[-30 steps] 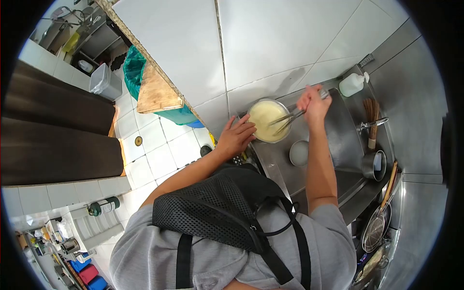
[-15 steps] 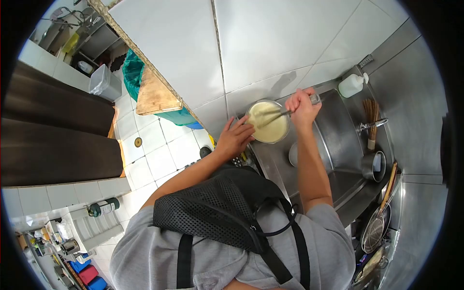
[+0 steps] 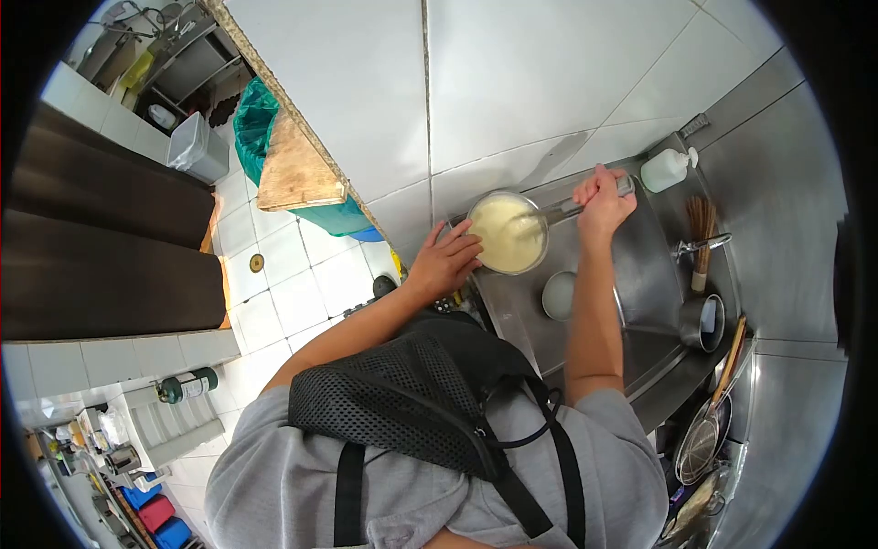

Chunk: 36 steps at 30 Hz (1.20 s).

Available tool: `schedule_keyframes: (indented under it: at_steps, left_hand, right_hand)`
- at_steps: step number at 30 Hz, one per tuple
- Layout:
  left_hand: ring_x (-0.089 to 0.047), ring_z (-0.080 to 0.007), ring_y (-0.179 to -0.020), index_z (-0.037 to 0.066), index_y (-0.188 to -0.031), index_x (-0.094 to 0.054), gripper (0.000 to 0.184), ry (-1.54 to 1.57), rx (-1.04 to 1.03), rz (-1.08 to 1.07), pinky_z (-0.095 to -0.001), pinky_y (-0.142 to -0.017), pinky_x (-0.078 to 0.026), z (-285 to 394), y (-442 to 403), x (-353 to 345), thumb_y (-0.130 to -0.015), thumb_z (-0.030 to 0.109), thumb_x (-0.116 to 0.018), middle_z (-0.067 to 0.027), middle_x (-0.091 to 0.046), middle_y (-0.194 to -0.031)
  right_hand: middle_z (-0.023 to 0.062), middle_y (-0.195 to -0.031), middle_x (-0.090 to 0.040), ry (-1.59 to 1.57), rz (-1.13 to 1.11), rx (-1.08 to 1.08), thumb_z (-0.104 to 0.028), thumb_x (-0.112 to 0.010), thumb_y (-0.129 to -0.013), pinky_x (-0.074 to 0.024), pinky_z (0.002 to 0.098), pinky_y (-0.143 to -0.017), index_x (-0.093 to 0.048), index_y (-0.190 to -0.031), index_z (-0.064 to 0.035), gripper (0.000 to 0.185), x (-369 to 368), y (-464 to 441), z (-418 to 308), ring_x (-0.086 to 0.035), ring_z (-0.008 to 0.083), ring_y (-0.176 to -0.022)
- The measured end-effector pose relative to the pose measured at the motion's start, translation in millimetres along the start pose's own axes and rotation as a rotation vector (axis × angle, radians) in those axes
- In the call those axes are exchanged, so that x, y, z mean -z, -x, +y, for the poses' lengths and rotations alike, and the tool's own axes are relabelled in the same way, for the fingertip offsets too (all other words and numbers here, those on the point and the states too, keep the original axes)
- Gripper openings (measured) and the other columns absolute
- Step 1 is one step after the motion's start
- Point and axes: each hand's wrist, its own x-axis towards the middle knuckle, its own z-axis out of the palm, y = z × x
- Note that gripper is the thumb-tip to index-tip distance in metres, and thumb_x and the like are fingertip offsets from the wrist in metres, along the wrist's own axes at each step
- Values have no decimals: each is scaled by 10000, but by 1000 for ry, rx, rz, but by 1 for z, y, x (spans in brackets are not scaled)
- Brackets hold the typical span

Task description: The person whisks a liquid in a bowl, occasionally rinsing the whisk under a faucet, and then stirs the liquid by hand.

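A bowl of pale yellow batter [image 3: 501, 240] stands on the metal counter beside the tiled wall. My left hand [image 3: 444, 263] lies with spread fingers against the bowl's left rim. In my right hand [image 3: 604, 203] is the handle of a metal whisk [image 3: 562, 214], whose wires dip into the right part of the batter. Below my right hand, a small round pale bowl [image 3: 559, 296] sits on the counter, partly covered by my right forearm.
To the right are a soap bottle [image 3: 665, 170], a straw brush [image 3: 701, 240], a faucet [image 3: 706, 244], a metal pot [image 3: 702, 323] and a strainer [image 3: 699, 446]. Left of the wall edge stand a wooden board [image 3: 297, 169] and a green-lined bin [image 3: 253, 123].
My right hand went left with the whisk, then came back right. The whisk now sits farther right in the batter than half a second ago. My left hand stays at the rim.
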Motion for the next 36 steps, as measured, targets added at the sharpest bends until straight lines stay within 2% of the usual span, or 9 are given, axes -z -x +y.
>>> schedule_keyframes:
  at_steps: [6,10,16,18,22,24,29,32,36]
  left_hand:
    - [-451,-236,-1317,134,-1071,-631,264,-1,-5,-17,-537,-1082,-312,0,0,2,-823,189,-703,-9,-614,-1190]
    - [-451,-234,-1317,132,-1068,-632,260,1,12,-8,-537,-1082,-311,2,0,0,-824,189,-702,-11,-618,-1186]
    - [-453,-231,-1317,134,-1060,-639,242,12,5,1,-538,-1080,-310,1,0,2,-833,194,-695,-11,-622,-1181]
    - [-451,-231,-1319,135,-1055,-640,238,8,23,-15,-534,-1080,-308,3,-1,1,-832,196,-697,-7,-624,-1178]
    - [-444,-229,-1326,135,-1056,-639,243,6,17,-10,-532,-1083,-304,0,-3,2,-828,193,-701,-6,-623,-1178]
    - [-447,-231,-1322,137,-1055,-639,242,12,4,-3,-535,-1081,-305,0,-1,3,-827,189,-701,-9,-622,-1177]
    - [-454,-231,-1314,140,-1064,-635,249,22,24,-13,-536,-1080,-304,3,-1,1,-830,193,-699,-6,-621,-1180]
    - [-458,-232,-1309,141,-1069,-633,247,10,14,-12,-534,-1080,-305,0,-3,3,-837,199,-693,-4,-620,-1181]
    - [-462,-233,-1304,141,-1065,-635,233,0,7,-1,-533,-1080,-304,1,-1,3,-846,206,-682,-3,-621,-1180]
  right_hand:
    - [43,-481,-387,-81,-238,-135,-6,-578,-832,-329,326,-378,-399,-670,-62,248,-6,16,-4,-366,139,-370]
    - [44,-481,-384,-33,24,44,1,-568,-830,-331,323,-384,-396,-668,-65,245,-13,15,-2,-357,139,-370]
    - [46,-481,-388,-152,-263,-168,3,-560,-833,-340,331,-386,-403,-677,-55,228,2,15,-6,-360,141,-370]
    - [50,-480,-384,-43,-26,47,5,-553,-829,-349,342,-389,-394,-650,-62,249,-2,9,-10,-365,146,-370]
    - [52,-482,-397,-210,-113,68,5,-560,-825,-349,327,-389,-397,-638,-63,258,-16,29,7,-370,142,-371]
    - [58,-486,-414,-144,-340,-187,-2,-572,-824,-355,325,-393,-406,-650,-54,246,-7,24,-6,-374,142,-374]
    - [49,-479,-410,-31,-5,116,27,-550,-835,-345,311,-383,-400,-632,-50,264,-25,23,0,-392,139,-376]
    - [37,-476,-411,-237,-231,-44,36,-547,-839,-337,292,-378,-395,-609,-52,290,-28,32,2,-397,127,-379]
    - [38,-479,-424,72,-335,-128,34,-551,-840,-345,290,-387,-425,-620,-44,265,-25,21,-14,-405,123,-390]
